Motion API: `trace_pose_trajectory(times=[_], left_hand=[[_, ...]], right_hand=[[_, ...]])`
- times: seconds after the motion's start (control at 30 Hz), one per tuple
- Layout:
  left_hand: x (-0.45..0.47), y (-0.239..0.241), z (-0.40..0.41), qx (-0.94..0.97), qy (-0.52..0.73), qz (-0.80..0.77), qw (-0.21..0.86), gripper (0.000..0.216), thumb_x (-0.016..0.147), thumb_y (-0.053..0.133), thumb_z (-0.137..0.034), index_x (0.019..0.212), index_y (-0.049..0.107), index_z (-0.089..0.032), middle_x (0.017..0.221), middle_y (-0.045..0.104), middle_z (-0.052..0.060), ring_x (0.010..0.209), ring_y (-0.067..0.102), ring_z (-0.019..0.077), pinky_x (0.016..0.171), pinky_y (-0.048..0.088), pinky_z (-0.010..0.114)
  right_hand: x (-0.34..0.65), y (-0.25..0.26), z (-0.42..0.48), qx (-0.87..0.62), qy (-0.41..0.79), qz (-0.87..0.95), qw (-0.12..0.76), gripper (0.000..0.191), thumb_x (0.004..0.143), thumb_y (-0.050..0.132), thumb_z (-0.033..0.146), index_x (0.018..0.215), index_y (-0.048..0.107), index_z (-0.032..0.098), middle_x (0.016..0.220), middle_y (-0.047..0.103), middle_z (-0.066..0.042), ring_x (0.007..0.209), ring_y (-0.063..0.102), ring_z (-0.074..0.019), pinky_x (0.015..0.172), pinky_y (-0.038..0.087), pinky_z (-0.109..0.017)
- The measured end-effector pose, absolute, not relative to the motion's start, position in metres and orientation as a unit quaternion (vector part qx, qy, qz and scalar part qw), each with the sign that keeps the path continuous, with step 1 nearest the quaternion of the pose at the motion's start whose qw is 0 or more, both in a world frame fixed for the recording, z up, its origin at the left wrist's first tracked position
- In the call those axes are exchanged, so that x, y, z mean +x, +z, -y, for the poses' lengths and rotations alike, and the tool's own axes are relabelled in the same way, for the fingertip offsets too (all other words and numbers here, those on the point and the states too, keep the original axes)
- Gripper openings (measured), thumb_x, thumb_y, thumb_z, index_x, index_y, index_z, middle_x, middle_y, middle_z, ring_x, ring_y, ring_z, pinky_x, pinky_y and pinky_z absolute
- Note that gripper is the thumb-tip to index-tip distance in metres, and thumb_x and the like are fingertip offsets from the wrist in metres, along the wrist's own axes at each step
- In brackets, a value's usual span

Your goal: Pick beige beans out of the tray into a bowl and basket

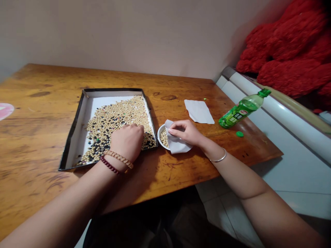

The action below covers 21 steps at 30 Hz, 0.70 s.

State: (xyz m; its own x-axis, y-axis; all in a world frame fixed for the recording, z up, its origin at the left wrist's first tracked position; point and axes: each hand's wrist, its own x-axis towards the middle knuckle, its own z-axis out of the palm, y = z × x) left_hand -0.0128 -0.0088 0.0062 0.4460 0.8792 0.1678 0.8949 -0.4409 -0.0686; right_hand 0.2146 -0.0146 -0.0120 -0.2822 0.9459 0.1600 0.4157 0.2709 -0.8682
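A shallow black-edged tray [78, 127] with a white inside holds pale soybeans [136, 112] mixed with black beans [99, 146] and a few green and reddish ones. Over the near right part of the beans is my left hand [128, 141], closed, knuckles up; its fingertips and anything in them are hidden. Right of the tray stands a small white bowl [159, 133] with soybeans in it. My right hand [186, 132] pinches a piece of white paper [179, 147] between thumb and fingers. That paper covers the right part of the bowl.
Another white paper sheet [199, 112] lies on the wooden table [46, 79]. A green drink bottle [241, 110] leans to the right near the table's right edge, its loose green cap [239, 134] beside it. Red fluffy material [292, 62] is piled at the upper right.
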Motion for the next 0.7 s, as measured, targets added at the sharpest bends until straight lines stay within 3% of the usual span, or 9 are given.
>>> trace_pose_trajectory(times=[0.43, 0.7], left_hand=[[-0.0107, 0.0116, 0.0095, -0.844, -0.003, 0.534, 0.054, 0.03, 0.09, 0.036, -0.027, 0.086, 0.063, -0.016, 0.083, 0.064, 0.011, 0.075, 0.061, 0.024, 0.058, 0.045, 0.031], [-0.0103, 0.0137, 0.012, -0.853, -0.052, 0.511, 0.087, 0.022, 0.091, 0.039, -0.02, 0.086, 0.06, -0.016, 0.082, 0.062, 0.009, 0.078, 0.057, 0.0233, 0.053, 0.037, 0.028]], right_hand=[[0.2147, -0.0118, 0.0148, -0.472, 0.378, 0.701, 0.378, 0.021, 0.077, 0.063, 0.034, 0.072, 0.067, 0.014, 0.072, 0.066, -0.004, 0.067, 0.057, -0.0136, 0.064, 0.043, -0.026], [0.2137, -0.0094, 0.015, -0.457, 0.394, 0.693, 0.395, 0.025, 0.08, 0.061, 0.036, 0.068, 0.065, 0.014, 0.065, 0.064, -0.003, 0.06, 0.056, -0.0121, 0.06, 0.043, -0.025]])
